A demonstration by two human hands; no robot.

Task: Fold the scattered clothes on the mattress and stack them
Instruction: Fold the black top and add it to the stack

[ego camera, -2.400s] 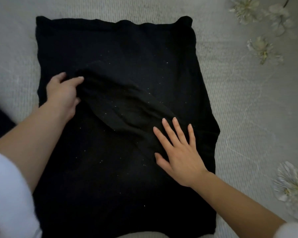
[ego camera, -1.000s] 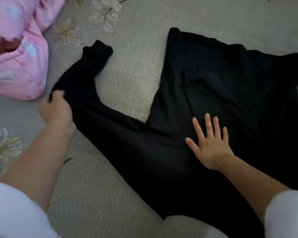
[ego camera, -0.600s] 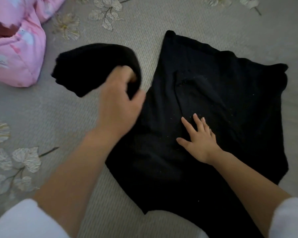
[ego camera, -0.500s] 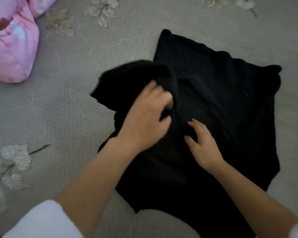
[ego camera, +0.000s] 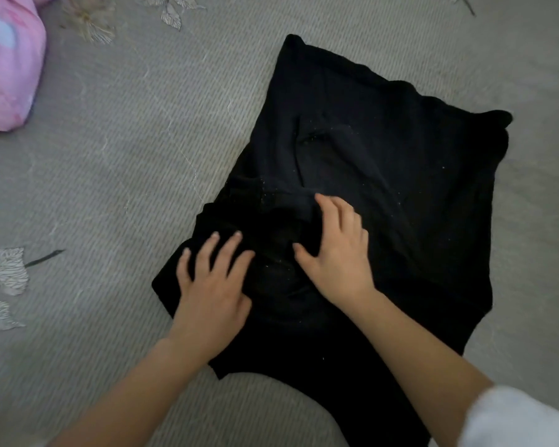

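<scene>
A black sweater (ego camera: 384,175) is lying spread on the grey flowered mattress (ego camera: 126,140), one sleeve doubled across its near left part. The left hand (ego camera: 212,291) is pressing flat on that sleeve, fingers straight and spread. The right hand (ego camera: 336,253) is resting just beside it on the fold, fingers loosely bent, gripping nothing. A pink bundle (ego camera: 7,59) is sitting well left of the sweater.

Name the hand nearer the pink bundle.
Left. The left hand presses the black garment near its left edge, below-right of the pink bundle; the right hand rests farther right.
</scene>
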